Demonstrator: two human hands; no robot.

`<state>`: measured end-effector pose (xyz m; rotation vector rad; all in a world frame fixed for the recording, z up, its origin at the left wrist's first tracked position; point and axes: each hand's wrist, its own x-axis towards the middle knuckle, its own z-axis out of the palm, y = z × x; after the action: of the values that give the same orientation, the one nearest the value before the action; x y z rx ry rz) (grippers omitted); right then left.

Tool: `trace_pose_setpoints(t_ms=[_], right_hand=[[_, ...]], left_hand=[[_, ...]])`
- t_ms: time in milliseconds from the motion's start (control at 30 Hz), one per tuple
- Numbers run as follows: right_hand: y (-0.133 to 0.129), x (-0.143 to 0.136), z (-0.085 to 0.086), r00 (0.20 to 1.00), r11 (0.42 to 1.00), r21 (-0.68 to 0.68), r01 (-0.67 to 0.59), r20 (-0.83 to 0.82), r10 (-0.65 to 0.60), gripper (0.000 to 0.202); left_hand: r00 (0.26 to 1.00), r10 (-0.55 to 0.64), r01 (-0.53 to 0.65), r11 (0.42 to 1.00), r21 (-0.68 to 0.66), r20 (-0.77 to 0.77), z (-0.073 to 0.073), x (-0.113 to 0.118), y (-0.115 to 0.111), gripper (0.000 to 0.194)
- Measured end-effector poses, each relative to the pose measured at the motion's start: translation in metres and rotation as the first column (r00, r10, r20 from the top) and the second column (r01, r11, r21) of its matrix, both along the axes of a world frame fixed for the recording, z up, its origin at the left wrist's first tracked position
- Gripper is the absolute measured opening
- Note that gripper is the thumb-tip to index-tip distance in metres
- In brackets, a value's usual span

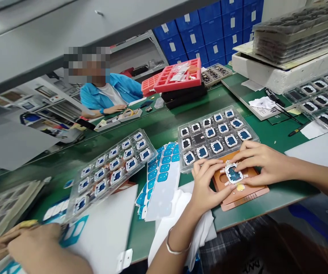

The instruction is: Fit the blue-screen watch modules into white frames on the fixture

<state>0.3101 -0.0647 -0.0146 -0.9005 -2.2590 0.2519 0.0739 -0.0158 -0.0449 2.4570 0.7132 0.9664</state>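
Observation:
A small rounded-square part [234, 173] with a white frame and a blue-green centre lies on an orange-brown fixture block [252, 190]. My left hand [208, 184] grips its left side between thumb and fingers. From the right, my right hand [259, 161] has its fingertips on the part's top and right edge. A small yellow spot [240, 187] shows just below it. Behind the block stands a clear plastic tray [199, 137] with rows of similar parts, some with blue centres and some with black.
Another filled tray [115, 175] leans to the left, beside sheets of blue stickers [164, 190]. A co-worker's blurred hands [23, 243] are at lower left. Across the bench sits a person in blue [109, 93]. Red bins [178, 78], a pen [299, 128] and stacked trays [298, 38] lie farther back.

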Motion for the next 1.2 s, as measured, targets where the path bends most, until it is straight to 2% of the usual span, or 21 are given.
trace_pose_setpoints(t_ms=[133, 367, 467, 567, 633, 700, 767, 900, 1067, 1200], right_hand=[[0.000, 0.000, 0.000, 1.000, 1.000, -0.006, 0.000, 0.017, 0.000, 0.017], [0.001, 0.000, -0.003, 0.989, 1.000, 0.014, 0.014, 0.149, -0.016, 0.018], [0.001, 0.000, -0.003, 0.996, 0.999, -0.036, 0.018, 0.085, -0.015, 0.017], [0.001, -0.001, -0.002, 0.998, 0.989, -0.133, 0.066, 0.026, -0.063, 0.030], [0.001, -0.004, -0.003, 0.995, 0.978, -0.187, 0.089, -0.031, -0.096, 0.035], [0.001, -0.006, -0.006, 0.984, 0.970, -0.235, 0.052, -0.154, -0.090, 0.038], [0.002, -0.008, -0.011, 0.950, 0.951, -0.308, -0.040, -0.307, -0.060, 0.044], [0.005, -0.012, -0.019, 0.851, 0.864, -0.439, -0.245, -0.524, -0.025, 0.053], [0.005, -0.017, -0.025, 0.820, 0.792, -0.514, -0.330, -0.572, -0.029, 0.053], [0.005, -0.017, -0.025, 0.854, 0.810, -0.512, -0.285, -0.520, -0.028, 0.050]], left_hand=[[1.000, 0.006, -0.006, 1.000, -0.001, -0.016, 0.002, 0.000, -0.001, 0.044], [0.997, -0.037, 0.027, 0.988, -0.149, -0.061, -0.003, -0.002, 0.001, 0.037], [0.997, -0.073, 0.068, 0.976, -0.209, -0.019, -0.005, -0.005, 0.004, 0.043], [0.989, -0.144, 0.145, 0.960, -0.238, 0.023, -0.004, -0.007, 0.006, 0.058], [0.981, -0.193, 0.190, 0.958, -0.216, 0.006, -0.002, -0.007, 0.005, 0.067], [0.974, -0.223, 0.212, 0.961, -0.177, -0.048, 0.000, -0.005, 0.002, 0.074], [0.971, -0.221, 0.209, 0.970, -0.128, -0.087, 0.000, -0.004, -0.001, 0.078], [0.988, -0.148, 0.148, 0.989, -0.004, -0.050, -0.002, -0.003, -0.003, 0.075], [0.998, -0.058, 0.057, 0.998, 0.038, 0.030, -0.008, -0.003, 0.000, 0.060], [0.995, -0.015, 0.010, 0.999, 0.052, 0.100, -0.011, -0.002, 0.001, 0.054]])
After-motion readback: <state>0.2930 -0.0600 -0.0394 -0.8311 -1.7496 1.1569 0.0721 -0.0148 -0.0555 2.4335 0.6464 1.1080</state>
